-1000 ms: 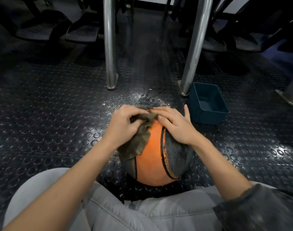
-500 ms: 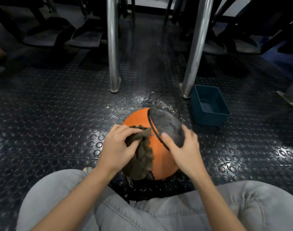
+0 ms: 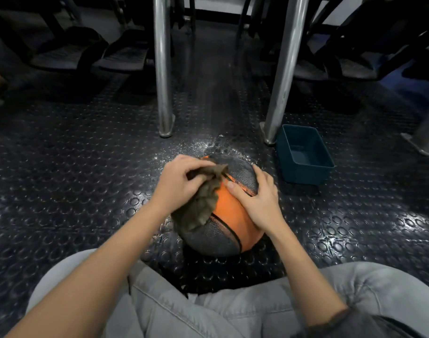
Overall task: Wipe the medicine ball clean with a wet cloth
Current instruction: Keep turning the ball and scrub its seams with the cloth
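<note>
Where the dark studded rubber floor point(image 3: 74, 181) runs under two steel posts point(image 3: 162, 69), an orange-and-grey medicine ball point(image 3: 230, 215) sits on it, just in front of the person's grey jeans point(image 3: 208, 313). A teal plastic tub point(image 3: 301, 175) stands on the floor near the ball's far right, beside one post's foot. A crumpled brown cloth point(image 3: 201, 206) drapes over the ball's top and left side. The left hand point(image 3: 181, 184) grips the cloth's upper end, fingers point(image 3: 195, 164) curled round it. The right hand point(image 3: 259, 201) rests on the ball's right side, fingers spread nearly straight against it.

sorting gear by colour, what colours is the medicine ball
The medicine ball is orange with dark grey panels; head view.
</note>
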A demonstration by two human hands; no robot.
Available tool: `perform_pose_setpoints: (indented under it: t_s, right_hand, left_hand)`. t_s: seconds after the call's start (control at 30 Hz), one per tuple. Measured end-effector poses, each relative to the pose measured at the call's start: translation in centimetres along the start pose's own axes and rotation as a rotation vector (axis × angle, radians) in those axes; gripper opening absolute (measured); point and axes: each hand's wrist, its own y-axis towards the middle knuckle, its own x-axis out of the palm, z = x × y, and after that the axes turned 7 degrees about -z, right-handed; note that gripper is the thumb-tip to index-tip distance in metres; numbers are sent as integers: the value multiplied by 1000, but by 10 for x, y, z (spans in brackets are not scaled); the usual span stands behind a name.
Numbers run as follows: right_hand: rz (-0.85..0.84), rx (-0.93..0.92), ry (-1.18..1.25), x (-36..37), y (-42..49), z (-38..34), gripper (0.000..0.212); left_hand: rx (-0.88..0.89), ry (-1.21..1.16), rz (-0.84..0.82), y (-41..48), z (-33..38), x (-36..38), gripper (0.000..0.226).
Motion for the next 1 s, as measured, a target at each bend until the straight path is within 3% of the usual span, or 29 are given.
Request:
perform_pose_setpoints:
  t_s: [0.17, 0.33, 0.47, 0.6, 0.8, 0.9, 1.0]
  right_hand:
    - [-50, -22, 30, -6, 4, 6, 103]
    - [-98, -47, 18, -12, 16, 4, 108]
    - [-206, -88, 39, -19, 28, 0, 98]
    - [-243, -107, 70, -28, 27, 0, 84]
    - [-227, -147, 108, -22, 13, 7, 90]
    - [-249, -152, 78, -26, 15, 12, 94]
    - [-190, -128, 20, -37, 16, 13, 103]
  left_hand:
    - [-135, -30, -25, 32, 8, 1, 25]
    - [83, 37, -14, -26, 12, 9, 28]
    - [169, 73, -34, -38, 6, 11, 25]
    - [84, 43, -13, -7, 8, 15, 25]
    - [-305, -125, 109, 31, 6, 10, 23]
    - [-290, -119, 102, 9, 10, 10, 23]
    - [-166, -36, 98, -21, 17, 12, 24]
